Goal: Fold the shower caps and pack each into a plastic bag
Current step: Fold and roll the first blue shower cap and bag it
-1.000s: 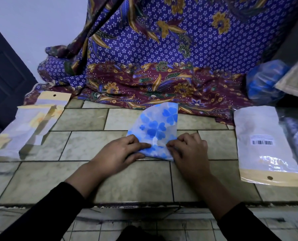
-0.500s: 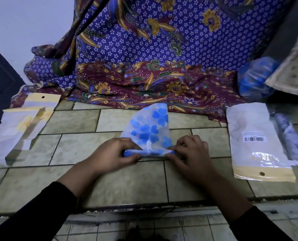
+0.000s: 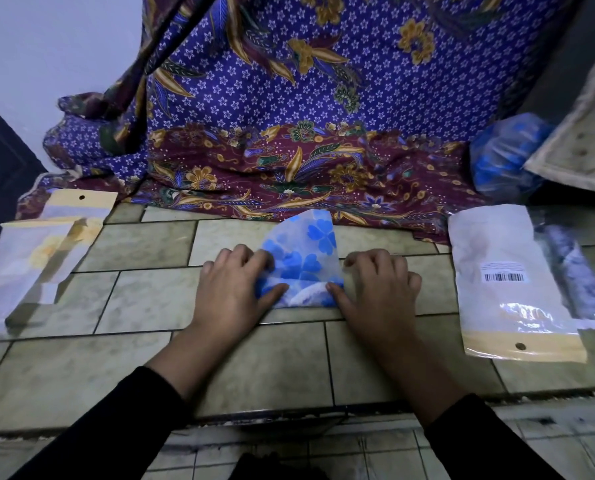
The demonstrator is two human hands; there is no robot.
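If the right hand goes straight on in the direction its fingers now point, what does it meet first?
The shower cap: the right hand points away and slightly left, and its thumb rests on the cap's folded edge. Beyond the cap, probably the patterned cloth, though depth is unclear.

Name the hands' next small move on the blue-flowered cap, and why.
Probably fold the turned-up near edge on toward the far tip, then press flat. The left hand and right hand each pinch a near corner of the shower cap; its white hem shows folded over, while most of it lies unfolded on the counter.
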